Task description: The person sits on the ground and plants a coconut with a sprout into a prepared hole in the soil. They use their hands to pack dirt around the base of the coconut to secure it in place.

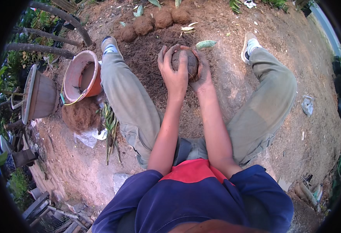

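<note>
Between my outstretched legs, my left hand [174, 72] and my right hand [202, 72] clasp a round brown fibre-wrapped ball [191, 63], one hand on each side. Fingers of my left hand lie over the ball's top. Beneath them spreads loose dark soil mixed with fibre [147, 61]. A variegated leaf [206, 44] lies on the ground just beyond my right hand. Farther off, several similar fibre balls [163, 19] sit in a curved row, with leaves standing at some of them. Whether the held ball has a leaf in it cannot be told.
Left of my leg stand an orange bucket [95, 84] holding murky water and a tilted plastic pot [43, 94]. Near them lie a heap of brown fibre [81, 115], a plastic bag [88, 137] and long cut leaves [109, 125]. Branches rise at the upper left.
</note>
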Demonstrator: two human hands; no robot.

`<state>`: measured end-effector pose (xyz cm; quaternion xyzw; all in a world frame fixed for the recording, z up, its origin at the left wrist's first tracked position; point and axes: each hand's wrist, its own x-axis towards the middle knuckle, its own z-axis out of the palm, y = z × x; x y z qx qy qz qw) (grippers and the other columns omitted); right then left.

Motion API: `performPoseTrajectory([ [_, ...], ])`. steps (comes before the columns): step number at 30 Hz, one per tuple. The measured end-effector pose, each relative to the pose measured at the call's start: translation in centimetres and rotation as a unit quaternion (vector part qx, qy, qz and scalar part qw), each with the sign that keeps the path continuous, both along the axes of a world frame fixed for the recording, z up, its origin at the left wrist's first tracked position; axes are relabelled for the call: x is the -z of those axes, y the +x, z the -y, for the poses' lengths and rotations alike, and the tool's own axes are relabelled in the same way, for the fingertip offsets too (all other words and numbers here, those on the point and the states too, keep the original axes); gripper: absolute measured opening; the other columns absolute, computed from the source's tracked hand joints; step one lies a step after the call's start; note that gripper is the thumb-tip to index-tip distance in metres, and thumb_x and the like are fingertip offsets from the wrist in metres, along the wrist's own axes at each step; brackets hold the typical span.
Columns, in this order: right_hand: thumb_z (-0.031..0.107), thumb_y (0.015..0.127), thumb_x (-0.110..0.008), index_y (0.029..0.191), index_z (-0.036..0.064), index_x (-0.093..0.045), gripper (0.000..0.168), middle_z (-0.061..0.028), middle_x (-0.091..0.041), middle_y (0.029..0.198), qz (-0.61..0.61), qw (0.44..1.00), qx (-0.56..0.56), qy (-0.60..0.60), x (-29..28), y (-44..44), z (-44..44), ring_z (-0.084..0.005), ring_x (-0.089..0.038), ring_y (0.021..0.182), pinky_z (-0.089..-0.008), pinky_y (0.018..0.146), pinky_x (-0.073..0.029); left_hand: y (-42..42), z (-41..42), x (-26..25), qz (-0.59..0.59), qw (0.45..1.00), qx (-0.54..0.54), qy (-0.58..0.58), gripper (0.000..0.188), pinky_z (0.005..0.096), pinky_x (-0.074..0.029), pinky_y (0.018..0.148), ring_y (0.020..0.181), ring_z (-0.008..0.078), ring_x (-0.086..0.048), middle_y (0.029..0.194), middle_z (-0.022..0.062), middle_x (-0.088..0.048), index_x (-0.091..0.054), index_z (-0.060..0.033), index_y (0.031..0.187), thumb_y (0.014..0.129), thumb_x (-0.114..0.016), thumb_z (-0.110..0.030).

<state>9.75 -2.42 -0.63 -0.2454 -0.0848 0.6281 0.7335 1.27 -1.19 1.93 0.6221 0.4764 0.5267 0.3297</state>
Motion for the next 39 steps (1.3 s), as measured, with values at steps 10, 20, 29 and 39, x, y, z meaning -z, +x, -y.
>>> performPoseTrajectory([
  [10, 0.045, 0.098, -0.054, 0.134, 0.008, -0.056, 0.052, -0.0090, -0.065, 0.121, 0.404, 0.886, 0.029, -0.226, -1.1, 2.9, 0.3, -0.0206, -0.065, 0.101, -0.0325, 0.084, -0.052, 0.4, -2.1, 4.9, 0.332, 0.895, 0.037, -0.295, 0.054, 0.0394, -0.050, 0.093, 0.107, 0.0255, -0.062, 0.119, 0.0157, -0.060, -0.054, 0.0042, 0.128, 0.097, -0.061, -0.040],
  [20, 0.023, 0.094, -0.059, 0.115, 0.004, -0.066, 0.029, -0.0148, -0.071, 0.104, 0.599, 0.766, 0.072, -0.221, 7.6, 3.2, -3.4, -0.0262, -0.068, 0.098, -0.0373, 0.088, -0.051, -2.5, -3.6, 6.8, 0.502, 0.787, -0.076, -0.350, 0.055, 0.0443, -0.056, 0.082, 0.107, 0.0259, -0.063, 0.121, 0.0105, -0.058, -0.050, -0.0102, 0.132, 0.095, -0.059, -0.050],
  [29, 0.017, 0.088, -0.065, 0.120, 0.012, -0.066, 0.033, -0.0118, -0.068, 0.117, 0.810, 0.572, -0.107, -0.068, 10.3, -0.4, -12.0, -0.0359, -0.063, 0.109, -0.0421, 0.095, -0.050, -4.0, -4.6, 7.4, 0.513, 0.773, -0.185, -0.323, 0.058, 0.0421, -0.057, 0.080, 0.106, 0.0248, -0.062, 0.121, 0.0109, -0.056, -0.048, -0.0092, 0.131, 0.093, -0.062, -0.051],
  [39, 0.040, 0.081, -0.071, 0.146, 0.022, -0.043, 0.073, -0.0127, -0.051, 0.140, 0.910, 0.391, -0.137, -0.002, 14.9, -3.3, -11.7, -0.0411, -0.045, 0.132, -0.0620, 0.105, -0.037, -3.7, -4.7, 7.5, 0.525, 0.756, -0.239, -0.310, 0.061, 0.0434, -0.054, 0.087, 0.113, 0.0262, -0.060, 0.128, 0.0115, -0.055, -0.046, -0.0076, 0.132, 0.093, -0.061, -0.051],
])
